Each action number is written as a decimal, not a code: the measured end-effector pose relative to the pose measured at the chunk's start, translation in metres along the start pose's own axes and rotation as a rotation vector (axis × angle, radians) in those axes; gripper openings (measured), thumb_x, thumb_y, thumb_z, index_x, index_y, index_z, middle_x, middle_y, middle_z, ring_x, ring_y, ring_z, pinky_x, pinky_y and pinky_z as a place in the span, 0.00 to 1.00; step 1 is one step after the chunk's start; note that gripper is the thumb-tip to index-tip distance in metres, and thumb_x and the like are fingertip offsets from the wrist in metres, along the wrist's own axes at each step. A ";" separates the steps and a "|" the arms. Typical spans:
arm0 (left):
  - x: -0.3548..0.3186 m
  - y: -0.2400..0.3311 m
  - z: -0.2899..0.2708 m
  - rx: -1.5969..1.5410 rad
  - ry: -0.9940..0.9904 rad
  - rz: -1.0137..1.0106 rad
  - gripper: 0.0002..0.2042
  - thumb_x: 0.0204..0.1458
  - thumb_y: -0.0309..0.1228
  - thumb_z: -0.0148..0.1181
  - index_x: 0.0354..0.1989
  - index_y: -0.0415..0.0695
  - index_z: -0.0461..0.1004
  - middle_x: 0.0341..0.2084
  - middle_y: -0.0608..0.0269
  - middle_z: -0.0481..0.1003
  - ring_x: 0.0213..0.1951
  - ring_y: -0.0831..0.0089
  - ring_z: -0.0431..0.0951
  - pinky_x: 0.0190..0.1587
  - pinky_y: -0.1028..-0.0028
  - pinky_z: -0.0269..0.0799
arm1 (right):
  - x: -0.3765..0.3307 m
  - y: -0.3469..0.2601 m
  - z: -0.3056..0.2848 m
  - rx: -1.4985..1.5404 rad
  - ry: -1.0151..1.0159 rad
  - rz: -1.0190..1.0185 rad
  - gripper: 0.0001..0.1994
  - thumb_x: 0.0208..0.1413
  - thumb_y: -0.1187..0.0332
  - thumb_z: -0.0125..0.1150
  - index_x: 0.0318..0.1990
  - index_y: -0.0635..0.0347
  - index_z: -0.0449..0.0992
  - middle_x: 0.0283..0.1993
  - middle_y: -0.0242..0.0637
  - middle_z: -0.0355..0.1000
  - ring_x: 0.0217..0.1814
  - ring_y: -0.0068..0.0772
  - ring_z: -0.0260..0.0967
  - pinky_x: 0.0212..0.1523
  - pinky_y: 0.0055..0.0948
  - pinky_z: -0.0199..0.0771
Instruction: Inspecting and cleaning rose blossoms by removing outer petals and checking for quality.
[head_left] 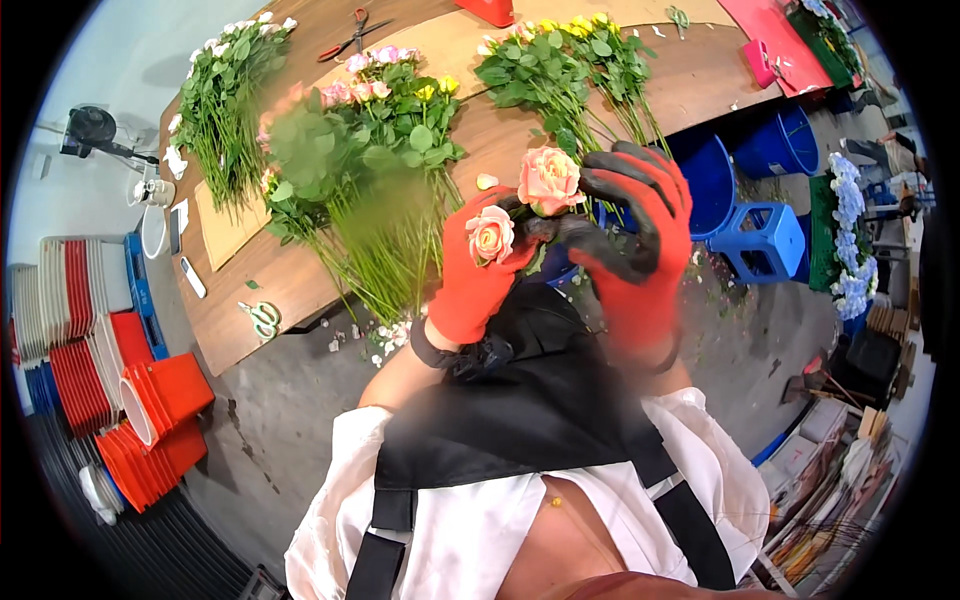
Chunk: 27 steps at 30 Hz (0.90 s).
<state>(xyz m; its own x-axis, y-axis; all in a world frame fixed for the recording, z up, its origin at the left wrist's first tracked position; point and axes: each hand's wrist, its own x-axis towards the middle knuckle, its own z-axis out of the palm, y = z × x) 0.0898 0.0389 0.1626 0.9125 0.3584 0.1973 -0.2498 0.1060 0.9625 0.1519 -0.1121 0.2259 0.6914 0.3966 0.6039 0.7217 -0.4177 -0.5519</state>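
Both my hands wear red gloves with black palms and fingers. My left hand is closed around rose stems in front of my chest. Two peach-pink blooms rise from it: a larger open rose and a smaller rose lower on the left. My right hand curves around the right side of the larger bloom, fingers and thumb apart, fingertips close to its petals. Whether they touch it I cannot tell. A loose petal lies on the table just beyond my left hand.
Rose bunches lie across the wooden table, with white roses farther left. Red-handled shears, green-handled scissors and a phone rest there. Blue buckets and a blue stool stand right; orange buckets left.
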 end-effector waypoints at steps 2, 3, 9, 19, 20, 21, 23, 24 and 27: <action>-0.001 -0.001 0.001 -0.026 0.015 0.022 0.15 0.41 0.18 0.63 0.41 0.37 0.75 0.34 0.63 0.77 0.37 0.75 0.75 0.42 0.76 0.70 | -0.002 0.003 0.010 -0.004 0.014 -0.015 0.23 0.35 0.70 0.74 0.44 0.56 0.77 0.48 0.37 0.73 0.56 0.48 0.65 0.59 0.44 0.59; -0.002 -0.002 0.001 -0.035 0.019 0.029 0.15 0.41 0.18 0.63 0.41 0.36 0.75 0.34 0.63 0.77 0.36 0.75 0.75 0.42 0.76 0.70 | -0.004 0.005 0.012 -0.004 0.014 -0.013 0.23 0.35 0.70 0.74 0.44 0.56 0.77 0.48 0.37 0.73 0.56 0.48 0.65 0.59 0.44 0.59; 0.001 0.005 -0.001 0.045 -0.034 -0.045 0.16 0.42 0.19 0.63 0.42 0.36 0.75 0.33 0.63 0.77 0.35 0.75 0.76 0.42 0.75 0.71 | -0.013 0.006 0.022 0.231 0.105 0.134 0.20 0.40 0.74 0.71 0.45 0.60 0.77 0.48 0.38 0.73 0.55 0.42 0.66 0.56 0.37 0.64; -0.012 -0.046 -0.016 0.251 0.024 -0.097 0.20 0.45 0.22 0.68 0.46 0.39 0.68 0.39 0.64 0.74 0.40 0.74 0.74 0.44 0.72 0.71 | -0.031 0.041 0.040 1.062 0.328 0.610 0.17 0.50 0.75 0.56 0.49 0.69 0.72 0.49 0.41 0.73 0.50 0.29 0.71 0.50 0.29 0.69; -0.008 -0.030 -0.015 0.013 0.102 -0.248 0.21 0.44 0.22 0.68 0.47 0.40 0.66 0.39 0.64 0.73 0.40 0.74 0.74 0.45 0.71 0.70 | -0.033 0.040 0.029 1.069 0.229 0.539 0.18 0.50 0.75 0.56 0.50 0.68 0.72 0.50 0.42 0.73 0.51 0.31 0.70 0.52 0.30 0.68; -0.008 -0.032 -0.018 0.015 0.109 -0.246 0.21 0.44 0.22 0.68 0.47 0.40 0.66 0.39 0.64 0.73 0.40 0.74 0.74 0.45 0.71 0.70 | -0.031 0.035 0.020 1.073 0.132 0.467 0.19 0.49 0.74 0.57 0.52 0.67 0.72 0.51 0.42 0.72 0.53 0.32 0.69 0.54 0.31 0.67; -0.008 -0.036 -0.021 -0.183 0.139 -0.296 0.23 0.43 0.20 0.68 0.48 0.40 0.66 0.38 0.64 0.73 0.39 0.74 0.74 0.44 0.72 0.71 | -0.018 0.013 0.014 0.928 0.179 0.363 0.20 0.49 0.74 0.58 0.51 0.67 0.72 0.53 0.42 0.71 0.57 0.36 0.67 0.59 0.33 0.64; -0.006 -0.031 -0.023 -0.094 0.097 -0.271 0.23 0.43 0.19 0.67 0.48 0.40 0.66 0.39 0.62 0.74 0.40 0.73 0.75 0.44 0.72 0.71 | -0.017 0.012 0.009 0.682 0.109 0.258 0.20 0.47 0.74 0.58 0.51 0.67 0.73 0.53 0.42 0.71 0.58 0.38 0.66 0.60 0.34 0.63; -0.010 -0.034 -0.020 -0.173 0.118 -0.290 0.22 0.44 0.19 0.67 0.48 0.40 0.65 0.39 0.61 0.74 0.41 0.72 0.76 0.44 0.72 0.72 | -0.010 0.006 0.007 0.372 0.009 0.130 0.22 0.42 0.78 0.63 0.50 0.65 0.74 0.53 0.43 0.70 0.59 0.41 0.64 0.60 0.35 0.63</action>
<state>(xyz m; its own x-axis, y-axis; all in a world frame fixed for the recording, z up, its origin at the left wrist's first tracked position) 0.0826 0.0501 0.1240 0.9122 0.3941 -0.1126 -0.0460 0.3714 0.9273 0.1496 -0.1135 0.2121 0.7787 0.3521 0.5193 0.5920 -0.1382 -0.7940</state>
